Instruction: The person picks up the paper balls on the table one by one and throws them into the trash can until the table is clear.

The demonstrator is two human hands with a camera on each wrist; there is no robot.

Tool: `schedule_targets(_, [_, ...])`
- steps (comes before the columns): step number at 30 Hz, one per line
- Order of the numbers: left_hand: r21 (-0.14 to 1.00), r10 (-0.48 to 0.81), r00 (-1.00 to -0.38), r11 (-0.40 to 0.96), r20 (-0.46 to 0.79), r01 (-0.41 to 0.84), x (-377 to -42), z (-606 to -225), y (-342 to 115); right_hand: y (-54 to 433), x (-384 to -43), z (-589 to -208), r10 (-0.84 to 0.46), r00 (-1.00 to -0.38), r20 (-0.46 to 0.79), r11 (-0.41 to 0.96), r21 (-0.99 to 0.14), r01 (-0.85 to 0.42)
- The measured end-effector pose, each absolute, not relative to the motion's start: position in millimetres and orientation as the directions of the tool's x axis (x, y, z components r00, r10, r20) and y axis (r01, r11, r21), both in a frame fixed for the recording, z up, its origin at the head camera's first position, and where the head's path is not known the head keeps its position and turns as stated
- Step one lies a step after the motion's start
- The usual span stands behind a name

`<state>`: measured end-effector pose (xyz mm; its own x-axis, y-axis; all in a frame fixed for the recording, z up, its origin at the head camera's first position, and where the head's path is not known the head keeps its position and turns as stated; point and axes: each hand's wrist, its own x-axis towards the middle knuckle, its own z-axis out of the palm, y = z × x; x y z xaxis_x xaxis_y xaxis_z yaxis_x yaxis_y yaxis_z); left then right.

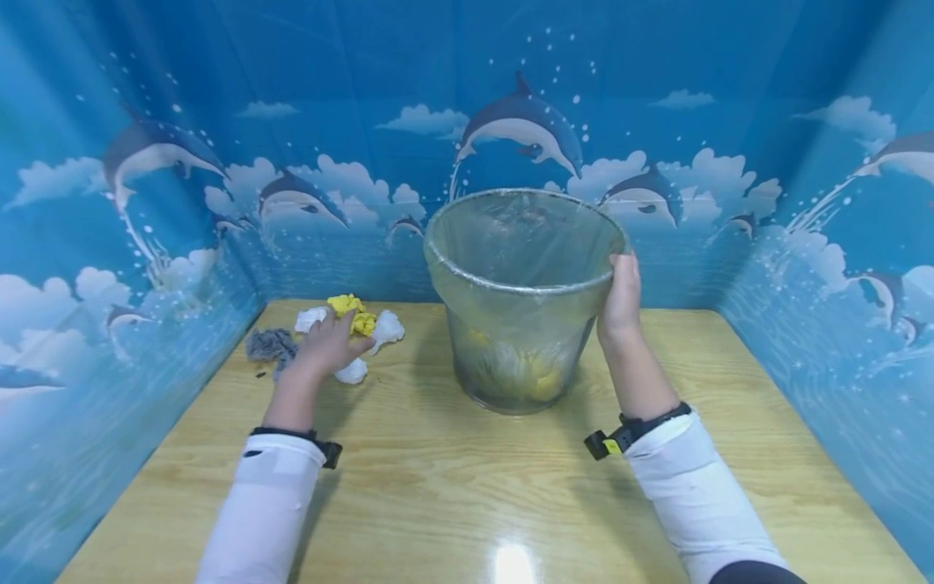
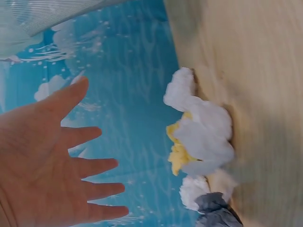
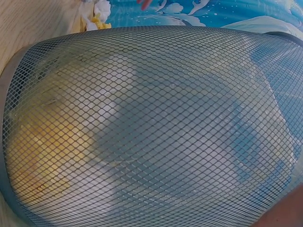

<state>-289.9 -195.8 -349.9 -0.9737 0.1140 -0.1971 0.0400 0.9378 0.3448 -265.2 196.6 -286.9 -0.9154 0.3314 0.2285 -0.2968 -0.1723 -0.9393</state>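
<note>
My left hand (image 1: 328, 349) hovers over a cluster of crumpled paper at the table's far left. In the left wrist view its fingers are spread and hold nothing. The cluster has yellow paper balls (image 1: 362, 323), white paper balls (image 1: 388, 328) and a grey crumpled piece (image 1: 272, 345). My right hand (image 1: 620, 300) grips the right rim of a wire mesh wastebasket (image 1: 511, 284); some of its fingers are hidden. A clear plastic bag lines the basket and folds over its rim. Yellow and white crumpled paper (image 3: 52, 146) shows through the mesh, low inside.
The wooden table (image 1: 438, 487) carries the basket right of the paper cluster. A blue dolphin-print curtain (image 1: 350, 105) encloses the back and both sides. A small dark scrap (image 1: 260, 375) lies near the grey piece.
</note>
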Motion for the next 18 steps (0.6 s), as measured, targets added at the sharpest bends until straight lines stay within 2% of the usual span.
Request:
schedule_targets(5, [0.325, 0.181, -0.954, 0.941, -0.239, 0.097, -287.3, -358.6, -199.8, 197.2, -265.2, -286.6, 0.331, -0.915, 0.228, -0.161, -0.942, -0.293])
schedule_targets(12, [0.342, 0.220, -0.922, 0.934, -0.319, 0.105, -284.6, -371.1, -203.8, 197.6, -264.7, -286.2, 0.330, -0.917, 0.222, -0.169, -0.942, -0.289])
schedule_targets(18, [0.344, 0.249, -0.913, 0.930, -0.324, 0.132, -285.3, -378.4, -206.5, 197.2, -265.4, -286.7, 0.336, -0.912, 0.236, -0.184, -0.933, -0.309])
